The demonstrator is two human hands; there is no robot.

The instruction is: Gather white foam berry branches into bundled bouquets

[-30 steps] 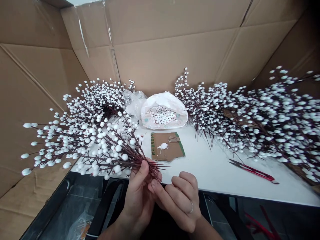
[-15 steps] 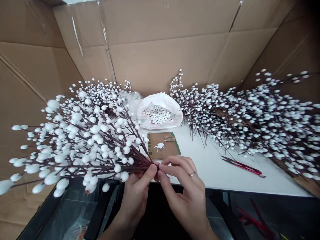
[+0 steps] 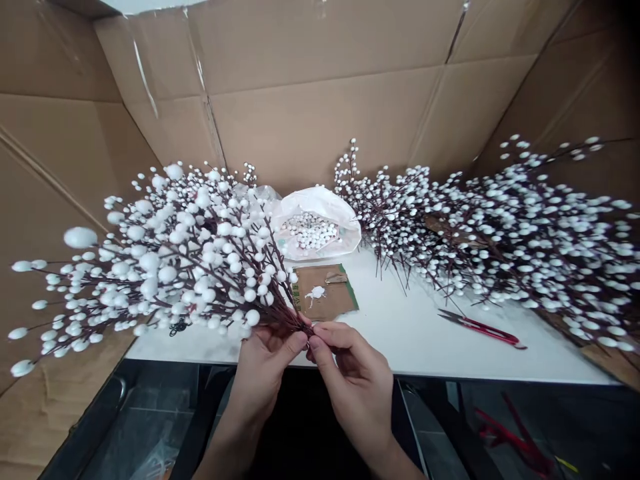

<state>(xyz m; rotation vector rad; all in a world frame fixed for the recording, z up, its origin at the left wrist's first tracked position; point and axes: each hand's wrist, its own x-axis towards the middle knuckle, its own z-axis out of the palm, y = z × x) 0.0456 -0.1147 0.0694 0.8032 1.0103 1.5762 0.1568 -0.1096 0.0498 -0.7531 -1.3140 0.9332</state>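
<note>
A big bunch of artificial berry branches (image 3: 200, 253), dark brown stems with white berries, spreads to the left over the table. My left hand (image 3: 270, 363) is closed around the gathered stems near their lower ends. Fingers of my right hand (image 3: 347, 373) pinch the stem ends right beside the left thumb; exactly what lies between those fingertips is hidden. Just beyond both hands lies a small cardboard piece (image 3: 330, 303) with a white blob of what looks like glue (image 3: 316, 292) on it.
Behind the cardboard stands a white plastic bag (image 3: 345, 247) holding loose white berries (image 3: 313, 230). More berry branches (image 3: 475, 233) are heaped on the right. Red-handled thread snips (image 3: 483, 328) lie on the white table (image 3: 400, 340). Tall cardboard walls (image 3: 325, 120) surround it.
Both hands have shifted slightly left, with the right fingers curled in closer to the stems. The bunch has turned and lifted off the table's front left edge.
</note>
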